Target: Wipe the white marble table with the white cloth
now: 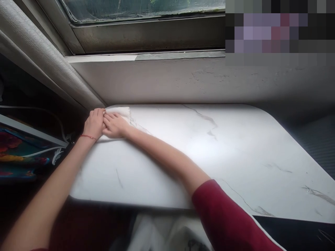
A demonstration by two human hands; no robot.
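Observation:
A white cloth (pixel 125 112) lies bunched at the far left corner of a white marble-patterned table (pixel 162 167). My right hand (pixel 116 125) reaches across and presses down on the cloth, its fingers pointing left and gripping it against the tabletop. Beside it, touching its fingertips, my left hand (pixel 94 122) is closed on the cloth's left end at the table's edge, fingers together and bent. A red string bracelet (pixel 89 137) circles the left wrist. Part of the cloth is hidden under both hands.
Behind the table run a pale wall (pixel 157 80) and a window frame (pixel 151 38). A light curtain (pixel 52 52) hangs at the left, close to my hands. Below it are a white rail (pixel 34 130) and colourful fabric (pixel 18 157). The table's corners are rounded.

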